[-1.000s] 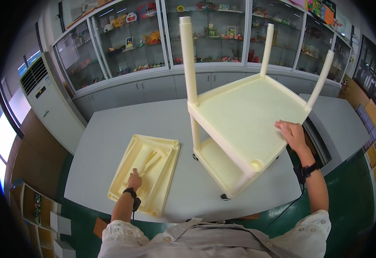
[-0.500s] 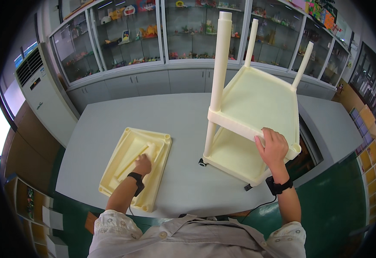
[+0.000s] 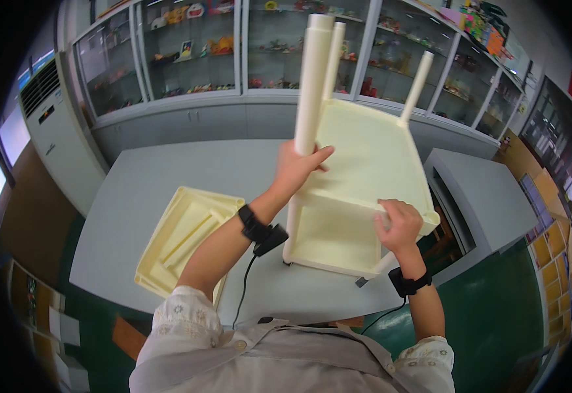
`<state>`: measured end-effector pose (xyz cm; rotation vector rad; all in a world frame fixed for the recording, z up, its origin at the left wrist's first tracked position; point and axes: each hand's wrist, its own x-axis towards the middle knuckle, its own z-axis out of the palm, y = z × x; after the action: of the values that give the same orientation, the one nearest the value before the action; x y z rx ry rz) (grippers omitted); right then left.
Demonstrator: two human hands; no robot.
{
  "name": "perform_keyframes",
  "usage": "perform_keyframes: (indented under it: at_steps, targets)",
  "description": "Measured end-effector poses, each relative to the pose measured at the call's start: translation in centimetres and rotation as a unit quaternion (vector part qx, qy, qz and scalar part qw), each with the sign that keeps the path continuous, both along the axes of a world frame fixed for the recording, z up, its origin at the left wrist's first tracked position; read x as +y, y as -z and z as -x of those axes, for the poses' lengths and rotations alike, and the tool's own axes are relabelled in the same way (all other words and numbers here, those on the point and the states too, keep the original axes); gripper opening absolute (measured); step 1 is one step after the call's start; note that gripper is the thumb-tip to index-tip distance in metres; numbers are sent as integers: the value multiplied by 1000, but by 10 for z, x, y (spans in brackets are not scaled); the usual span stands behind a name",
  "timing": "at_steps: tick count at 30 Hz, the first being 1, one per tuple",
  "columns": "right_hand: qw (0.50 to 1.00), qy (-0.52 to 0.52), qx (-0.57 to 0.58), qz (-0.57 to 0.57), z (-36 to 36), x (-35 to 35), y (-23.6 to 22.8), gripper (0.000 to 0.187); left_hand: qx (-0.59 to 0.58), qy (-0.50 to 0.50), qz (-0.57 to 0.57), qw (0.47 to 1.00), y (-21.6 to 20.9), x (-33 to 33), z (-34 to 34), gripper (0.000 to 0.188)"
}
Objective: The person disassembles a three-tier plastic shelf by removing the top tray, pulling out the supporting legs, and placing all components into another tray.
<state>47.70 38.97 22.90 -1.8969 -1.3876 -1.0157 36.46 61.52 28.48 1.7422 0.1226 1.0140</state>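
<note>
Left hand (image 3: pixel 297 168) grips the chair (image 3: pixel 364 164) leg (image 3: pixel 313 85); right hand (image 3: pixel 397 226) grips its seat edge. Tray (image 3: pixel 184 239) lies beside on the table (image 3: pixel 168 170).

Classroom or craft room; glass display cabinets (image 3: pixel 187 52); grey tables (image 3: pixel 168 170)

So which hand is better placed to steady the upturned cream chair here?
Probably the left hand: it wraps the base of one upright leg of the chair. The right hand only grips the seat's edge.

Bright, even daylight; window (image 3: pixel 1 180) glare at left; fisheye bending, dark vignette at rim.
</note>
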Motion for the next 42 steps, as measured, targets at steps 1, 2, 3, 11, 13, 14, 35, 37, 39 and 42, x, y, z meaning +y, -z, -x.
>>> perform_keyframes:
  at_steps: [1,2,3,11,13,14,35,37,39,42]
  targets:
    - [998,4,42,48,7,5,-4,24,42,2,68,997,4,6,2,22]
    - [994,19,49,98,15,7,-11,28,43,8,64,997,5,3,5,22]
    - [987,34,56,147,23,13,-18,32,22,21,77,997,5,0,9,23]
    - [985,12,36,167,42,38,-17,55,69,392,216,891,0,26,35,32]
    - [988,7,20,151,39,39,-15,56,46,318,189,928,1,9,34,32]
    - [987,11,29,155,38,41,-16,57,8,198,155,968,2,-1,31,32]
    - [993,-29,-2,114,52,39,-9,57,54,444,190,874,-8,29,63,21]
    - [994,-36,-12,98,50,39,-5,56,37,300,165,939,-6,14,62,21]
    - [996,-28,-37,75,46,39,-1,53,-221,4,329,918,-12,17,55,22]
    - [995,-31,-58,69,45,41,1,52,-363,138,369,844,-36,117,98,30]
